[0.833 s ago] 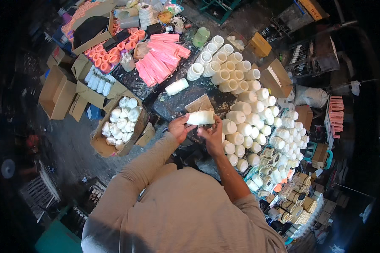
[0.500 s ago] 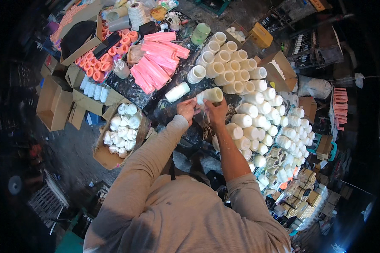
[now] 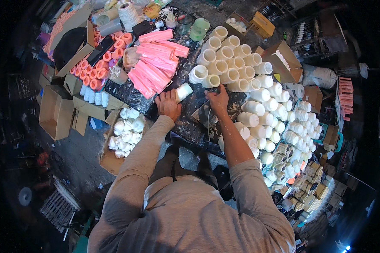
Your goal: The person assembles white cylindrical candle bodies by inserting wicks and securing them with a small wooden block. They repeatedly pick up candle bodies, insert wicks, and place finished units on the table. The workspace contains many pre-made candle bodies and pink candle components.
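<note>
My left hand [image 3: 169, 103] lies with its fingers stretched out beside a pale cylinder, apparently a candle [image 3: 184, 91], lying on its side. The hand covers the cylinder's left end, and its grip there does not show clearly. My right hand [image 3: 218, 102] has curled fingers around a small dark patch that I cannot make out. Just beyond those fingertips stands a cream hollow wax cup [image 3: 211, 81]. It is apart from the hand, at the near edge of a group of upright hollow cups [image 3: 229, 76].
A dark, stained tabletop [image 3: 185, 122] lies under my hands. Pink bundles [image 3: 154, 69] and pink rings [image 3: 98, 69] are at the far left. Many white candles [image 3: 257, 120] crowd the right. A carton [image 3: 107, 162] of white wrapped pieces stands at the left.
The hollow cup that both hands held now stands by the group, out of my hands. My left hand has moved left to the lying cylinder. My right hand has drawn slightly away from the cup.
</note>
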Available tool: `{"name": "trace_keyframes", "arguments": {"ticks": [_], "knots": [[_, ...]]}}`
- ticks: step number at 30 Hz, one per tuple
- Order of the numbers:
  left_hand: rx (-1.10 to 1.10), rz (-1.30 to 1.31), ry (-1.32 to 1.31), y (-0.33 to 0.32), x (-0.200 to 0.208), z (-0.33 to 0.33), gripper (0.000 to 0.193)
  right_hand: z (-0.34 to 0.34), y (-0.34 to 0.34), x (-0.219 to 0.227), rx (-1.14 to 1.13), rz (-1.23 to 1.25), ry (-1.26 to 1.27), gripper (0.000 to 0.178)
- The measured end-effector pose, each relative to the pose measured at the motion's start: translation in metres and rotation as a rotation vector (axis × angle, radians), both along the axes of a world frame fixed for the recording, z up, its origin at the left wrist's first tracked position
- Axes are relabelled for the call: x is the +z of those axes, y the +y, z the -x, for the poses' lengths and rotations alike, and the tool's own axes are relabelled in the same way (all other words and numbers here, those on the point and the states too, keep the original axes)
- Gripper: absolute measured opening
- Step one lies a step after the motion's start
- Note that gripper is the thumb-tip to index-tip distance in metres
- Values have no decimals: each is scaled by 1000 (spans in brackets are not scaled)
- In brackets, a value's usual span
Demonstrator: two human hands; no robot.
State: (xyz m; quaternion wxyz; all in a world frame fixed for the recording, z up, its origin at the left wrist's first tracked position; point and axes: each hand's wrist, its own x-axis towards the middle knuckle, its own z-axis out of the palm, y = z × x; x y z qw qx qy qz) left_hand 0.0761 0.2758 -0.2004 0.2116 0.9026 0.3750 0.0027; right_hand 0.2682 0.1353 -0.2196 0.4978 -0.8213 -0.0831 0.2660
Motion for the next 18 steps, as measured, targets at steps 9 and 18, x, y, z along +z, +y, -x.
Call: {"name": "trace_keyframes", "arguments": {"ticks": [9, 18], "knots": [[368, 1329, -524, -2, -2, 33, 49, 79, -13, 44, 33, -149, 420, 55], [194, 1308, -612, -42, 1, -10, 62, 62, -37, 102, 37, -309, 316, 43]]}}
